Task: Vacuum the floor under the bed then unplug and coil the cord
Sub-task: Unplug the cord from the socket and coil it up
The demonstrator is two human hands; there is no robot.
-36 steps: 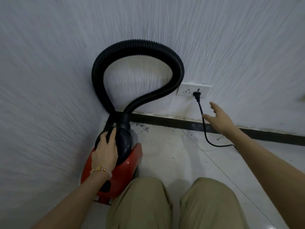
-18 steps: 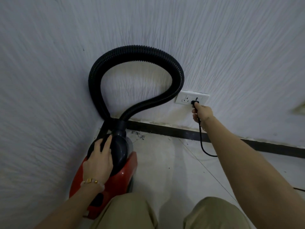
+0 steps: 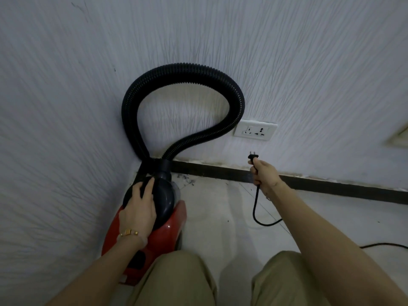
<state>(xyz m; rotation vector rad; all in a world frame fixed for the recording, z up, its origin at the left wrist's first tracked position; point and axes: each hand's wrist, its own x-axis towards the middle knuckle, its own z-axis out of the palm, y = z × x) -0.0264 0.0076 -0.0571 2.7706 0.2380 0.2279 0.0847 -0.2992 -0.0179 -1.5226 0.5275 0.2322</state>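
"Black and bendy, our cord (image 3: 256, 206) hangs from our right hand (image 3: 266, 173), fingers (image 3: 256, 171) wrapped tight just under the plug (image 3: 253, 156). It's out of the socket (image 3: 255, 131)."

"Is it heavy?"

"We think it's light and floppy. The rest trails on the floor (image 3: 220, 228), so we loop it gently."

"And our left hand (image 3: 139, 208)?"

"It rests flat on the red vacuum (image 3: 163, 237), fingers spread, not squeezing."

The pale tiled floor (image 3: 220, 228) carries a red vacuum cleaner (image 3: 163, 235) at nine o'clock, tucked in the corner. A black cord (image 3: 262, 224) loops on the tiles toward three o'clock. Dust specks (image 3: 187, 180) lie by the dark skirting at twelve.
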